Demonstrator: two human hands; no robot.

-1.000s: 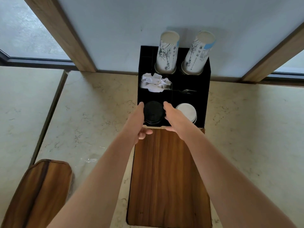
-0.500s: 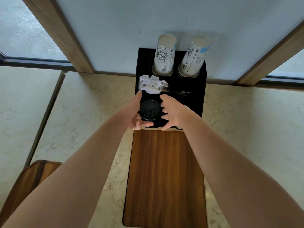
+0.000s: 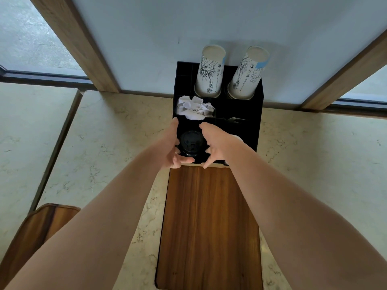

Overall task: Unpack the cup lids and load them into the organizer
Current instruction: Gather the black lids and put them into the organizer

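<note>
At the far left a wooden chair [image 3: 35,233] pokes in at the bottom corner, beside the marble worktop [image 3: 117,143]. Moving in, your left hand [image 3: 170,146] sits against the left side of the black lids [image 3: 191,142], with its forefinger stretched along the left wall of the compartment and its thumb curled under the near edge of the stack. Those lids sit in the front left compartment of the black organizer [image 3: 254,122], which stands on the worktop against the wall. Just behind them a crumpled white napkin [image 3: 194,107] fills the middle left compartment. Your right hand [image 3: 216,143] holds the right side of the same stack, its fingers [image 3: 206,127] spread and bent around the rim, so both hands grip the lids between them. A long wooden board [image 3: 209,227] lies on the worktop in front of the organizer, under your forearms. Behind, two tall stacks of paper cups stand in the back row, the left cup stack [image 3: 210,72] and the right cup stack [image 3: 247,74] leaning slightly. A sliver of white lids [image 3: 238,136] shows past your right wrist in the front right compartment
</note>
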